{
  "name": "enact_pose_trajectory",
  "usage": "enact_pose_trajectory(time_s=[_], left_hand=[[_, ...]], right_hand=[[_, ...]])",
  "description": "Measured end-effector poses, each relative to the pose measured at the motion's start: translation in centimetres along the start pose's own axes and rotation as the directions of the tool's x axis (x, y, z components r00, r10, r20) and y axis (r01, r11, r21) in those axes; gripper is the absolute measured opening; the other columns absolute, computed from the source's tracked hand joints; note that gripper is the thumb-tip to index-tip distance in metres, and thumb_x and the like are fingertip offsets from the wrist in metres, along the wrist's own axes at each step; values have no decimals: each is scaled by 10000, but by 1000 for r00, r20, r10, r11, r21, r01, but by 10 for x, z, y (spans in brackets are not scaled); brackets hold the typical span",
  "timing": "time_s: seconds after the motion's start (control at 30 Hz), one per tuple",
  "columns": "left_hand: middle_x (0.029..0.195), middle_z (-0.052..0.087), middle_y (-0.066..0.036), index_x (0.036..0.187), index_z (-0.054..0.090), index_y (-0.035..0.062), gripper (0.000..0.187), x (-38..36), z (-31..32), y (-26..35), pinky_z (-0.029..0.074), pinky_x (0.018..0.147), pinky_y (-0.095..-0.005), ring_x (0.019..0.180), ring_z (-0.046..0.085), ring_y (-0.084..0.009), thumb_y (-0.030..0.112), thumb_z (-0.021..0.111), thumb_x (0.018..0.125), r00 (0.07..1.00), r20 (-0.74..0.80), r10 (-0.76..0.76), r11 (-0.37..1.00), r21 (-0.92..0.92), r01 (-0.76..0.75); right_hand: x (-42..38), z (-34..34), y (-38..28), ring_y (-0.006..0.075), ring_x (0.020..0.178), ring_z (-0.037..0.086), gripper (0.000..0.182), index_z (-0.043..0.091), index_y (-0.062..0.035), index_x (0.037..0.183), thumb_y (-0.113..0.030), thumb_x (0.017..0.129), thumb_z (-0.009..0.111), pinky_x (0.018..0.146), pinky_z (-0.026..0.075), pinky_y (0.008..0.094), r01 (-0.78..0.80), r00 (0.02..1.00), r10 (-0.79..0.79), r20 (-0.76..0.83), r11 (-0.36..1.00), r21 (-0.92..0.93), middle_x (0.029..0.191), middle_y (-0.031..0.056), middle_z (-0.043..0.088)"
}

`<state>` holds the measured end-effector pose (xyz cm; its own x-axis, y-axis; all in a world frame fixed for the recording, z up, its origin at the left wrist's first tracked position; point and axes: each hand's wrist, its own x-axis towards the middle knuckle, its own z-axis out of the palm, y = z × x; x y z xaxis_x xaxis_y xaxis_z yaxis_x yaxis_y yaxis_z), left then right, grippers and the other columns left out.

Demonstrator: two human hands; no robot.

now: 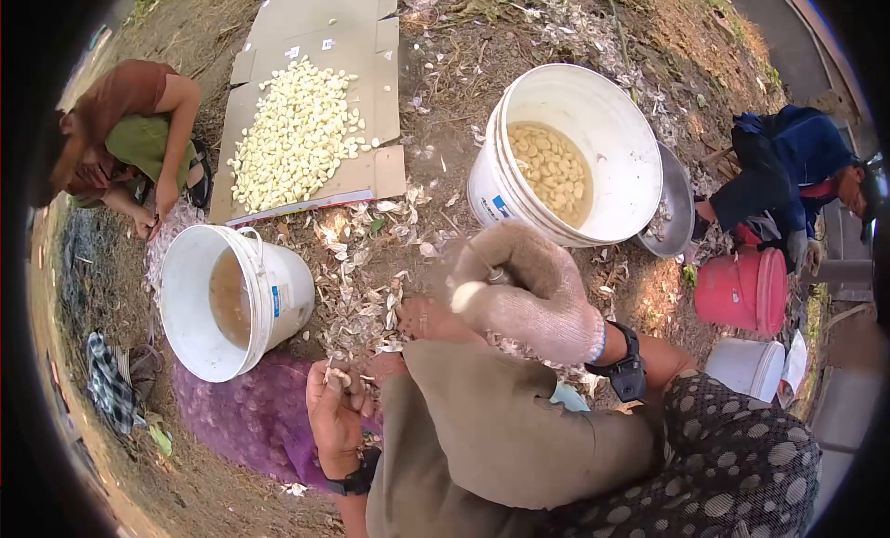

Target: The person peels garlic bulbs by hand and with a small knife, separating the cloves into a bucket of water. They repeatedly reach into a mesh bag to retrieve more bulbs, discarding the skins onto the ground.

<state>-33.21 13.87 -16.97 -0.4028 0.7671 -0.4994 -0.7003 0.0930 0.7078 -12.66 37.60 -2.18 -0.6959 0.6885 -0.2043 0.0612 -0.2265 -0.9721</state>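
My right hand point(542, 306), in a dusty knit glove, is closed around a small thin-bladed knife point(478, 256). A pale peeled garlic clove point(469, 298) shows at its fingertips. My bare left hand point(336, 422) pinches a whitish piece of garlic point(339, 377), low on the left beside my knee. Just behind that hand lies a purple mesh sack point(236, 417) of garlic bulbs. Beyond my right hand stands a large white bucket point(626, 167) with peeled cloves in cloudy water. A smaller white bucket point(292, 292) with brownish water is nearer my left hand.
Peeled cloves point(292, 135) are heaped on flattened cardboard point(320, 19). Garlic skins point(357, 292) litter the ground between the buckets. One person point(139, 121) crouches at left, another point(788, 158) at right by a metal basin point(677, 200), a red bucket point(737, 292) and a pale bucket point(742, 367).
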Motion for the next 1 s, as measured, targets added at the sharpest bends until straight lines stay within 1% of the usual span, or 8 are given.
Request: enact_pose_trajectory(time_s=[0.23,0.33,0.47,0.57,0.73,0.83,0.9,1.0], left_hand=[[905,528,-31,1152,531,137,156,-120,53,68,398,576,-255,671,425,-106,219,571,1026,929,-173,327,945,88,-316],[906,526,-32,1161,538,144,145,-172,60,73,392,580,-256,674,421,-105,215,550,1035,883,-148,444,896,91,-435],[921,598,-65,1184,556,125,153,-229,97,67,383,532,-257,628,410,-97,165,594,1042,805,-276,525,846,68,-528],[943,629,-71,1213,577,111,189,-253,132,60,388,529,-240,624,424,-84,180,625,1043,779,-200,594,804,114,-584],[885,596,-31,1262,613,37,268,-278,218,17,400,503,-232,624,425,-59,228,587,1076,741,-170,650,760,142,-635],[899,603,-29,1288,612,-6,331,-279,246,-22,412,515,-235,651,478,-62,244,598,1072,727,-117,676,734,197,-650],[936,616,-32,1264,628,-36,322,-279,254,-51,420,529,-245,687,535,-71,221,593,1074,766,-60,640,748,277,-603],[956,613,-30,1226,646,-43,281,-290,254,-77,421,540,-239,685,538,-79,187,589,1073,733,115,671,633,425,-647]], right_hand=[[-111,-59,-27,60,791,568,153,630,-24,1037,-40,895,685,691,484,246,-11,983,24,-184,997,72,939,4,610],[-148,-72,-28,55,775,558,145,630,-28,1038,-42,902,680,683,477,240,154,936,-127,-327,986,58,932,5,612],[-131,-129,-37,70,880,585,169,633,21,1107,-61,961,659,789,503,259,383,759,-525,-384,838,-388,985,31,657],[-81,-180,-31,136,994,626,334,612,52,1261,-162,1006,642,917,505,281,318,828,-451,-335,868,-381,1070,66,687],[-157,-137,-69,19,665,460,328,608,45,1262,-164,1010,605,558,354,188,404,760,-462,-456,887,-225,846,-23,580],[-234,-72,-63,12,678,468,220,624,22,1177,-81,989,572,584,372,187,501,824,-492,-281,864,-44,871,-20,572],[-273,-50,-51,47,885,564,219,632,23,1161,1,946,598,765,478,229,455,885,-459,-71,888,-67,1013,28,623],[-306,-34,-38,76,810,615,292,622,28,1231,1,941,650,711,515,253,415,896,-392,208,906,-82,954,31,662]])
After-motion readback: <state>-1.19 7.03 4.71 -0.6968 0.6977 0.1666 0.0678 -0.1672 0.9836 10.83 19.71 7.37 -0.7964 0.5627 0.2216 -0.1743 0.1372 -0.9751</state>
